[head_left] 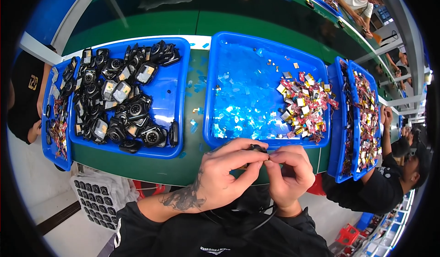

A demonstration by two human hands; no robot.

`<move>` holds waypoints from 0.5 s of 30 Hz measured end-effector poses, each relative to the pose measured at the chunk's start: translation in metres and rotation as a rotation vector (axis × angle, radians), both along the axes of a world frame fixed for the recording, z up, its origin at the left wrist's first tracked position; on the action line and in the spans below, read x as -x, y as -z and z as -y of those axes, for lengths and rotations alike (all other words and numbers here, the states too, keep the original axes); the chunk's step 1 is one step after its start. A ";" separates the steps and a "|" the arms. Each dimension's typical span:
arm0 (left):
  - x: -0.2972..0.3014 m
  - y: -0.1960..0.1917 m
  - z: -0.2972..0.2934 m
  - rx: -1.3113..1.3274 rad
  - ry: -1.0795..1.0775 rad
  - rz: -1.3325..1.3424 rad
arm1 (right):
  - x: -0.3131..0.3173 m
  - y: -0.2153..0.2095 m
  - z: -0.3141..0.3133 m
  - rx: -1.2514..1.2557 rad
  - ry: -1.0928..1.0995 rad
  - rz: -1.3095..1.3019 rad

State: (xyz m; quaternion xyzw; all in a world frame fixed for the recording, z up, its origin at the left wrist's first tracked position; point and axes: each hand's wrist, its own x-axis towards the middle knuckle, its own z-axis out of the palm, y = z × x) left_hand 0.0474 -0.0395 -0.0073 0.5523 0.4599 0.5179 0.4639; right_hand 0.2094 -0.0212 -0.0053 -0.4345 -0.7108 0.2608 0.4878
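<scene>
Close to my body, at the front edge of the green bench, my two hands meet. My left hand (229, 165) is closed round a small black watch case (258, 149), mostly hidden by the fingers. My right hand (292, 171) pinches at the edge of this case with thumb and forefinger; whatever is between those fingertips is too small to make out. Just beyond the hands stands a blue tray (207, 115) with scraps of clear blue film (243, 96) and a heap of small red, yellow and silver parts (306, 103).
At left, another blue tray (176, 115) holds many black watch cases (110, 89). More trays of small parts stand at the far left (58, 119) and right (366, 119). Stacked white trays (94, 199) sit below the bench. Co-workers sit at left, right and across.
</scene>
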 end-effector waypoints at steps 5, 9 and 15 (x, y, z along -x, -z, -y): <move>-0.001 -0.001 0.001 -0.093 -0.027 -0.092 | -0.005 0.003 0.002 0.122 -0.047 -0.092; -0.001 -0.001 0.002 -0.165 -0.039 -0.182 | -0.007 0.001 0.005 0.355 -0.100 -0.316; 0.001 0.000 0.001 0.033 0.001 -0.010 | -0.008 0.002 0.004 0.475 -0.153 -0.427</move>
